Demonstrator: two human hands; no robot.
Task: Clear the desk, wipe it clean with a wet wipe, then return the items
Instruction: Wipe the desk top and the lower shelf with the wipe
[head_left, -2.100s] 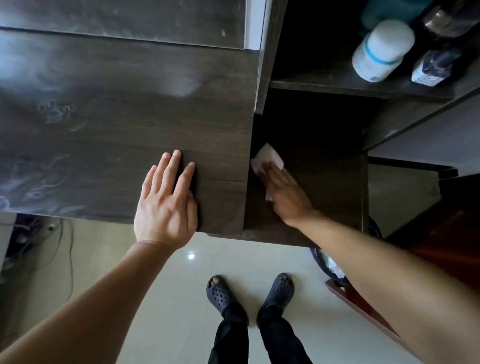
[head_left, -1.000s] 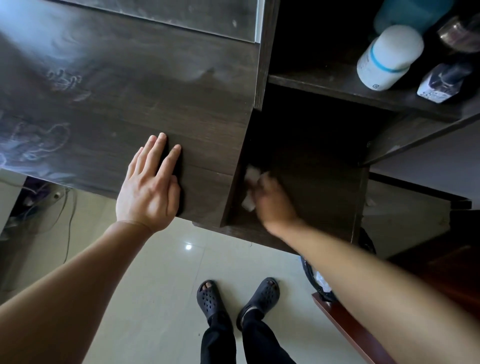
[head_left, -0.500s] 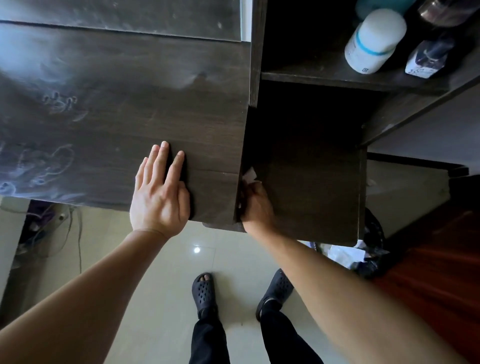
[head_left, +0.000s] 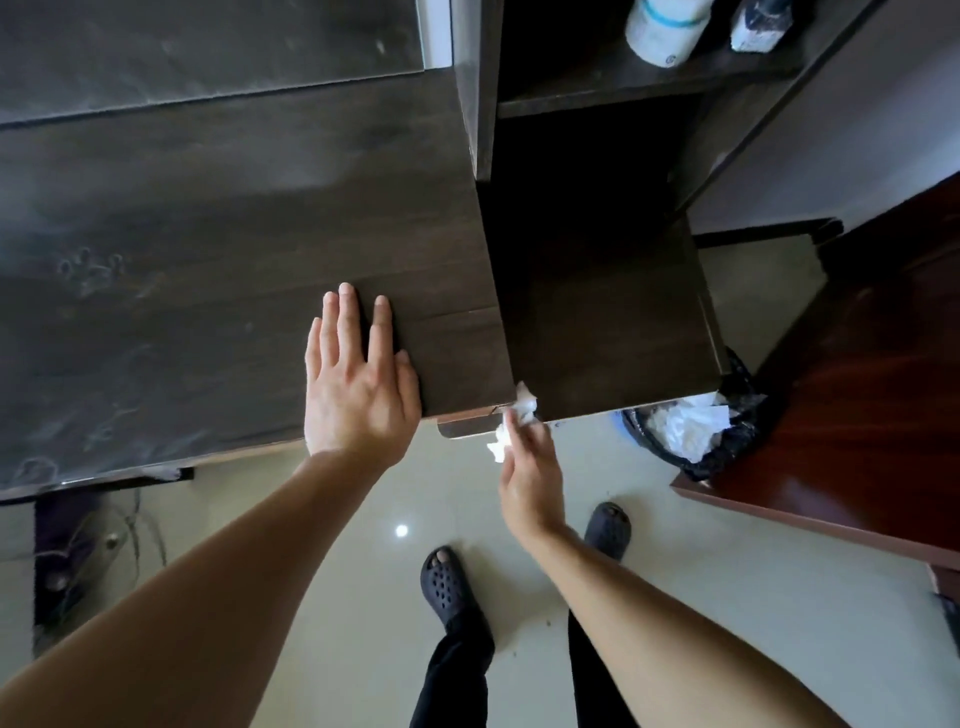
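Note:
The dark wooden desk (head_left: 208, 249) fills the upper left, its top streaked and smeared. My left hand (head_left: 358, 384) rests flat on it near the front edge, fingers straight. To the right lies a lower dark shelf surface (head_left: 608, 322). My right hand (head_left: 530, 478) is just off the front corner where desk and shelf meet, above the floor. It grips a crumpled white wet wipe (head_left: 514, 423), which touches the front edge there.
A white bottle (head_left: 665, 26) and a dark item (head_left: 758, 26) stand on an upper shelf at top right. A bin (head_left: 701, 431) lined with a black bag and holding white tissues sits right of the shelf. A red-brown wooden piece (head_left: 852, 395) stands far right.
My right hand has drawn the wipe from the lower shelf surface toward me, off the front edge by the desk corner. My left hand stays flat on the desk.

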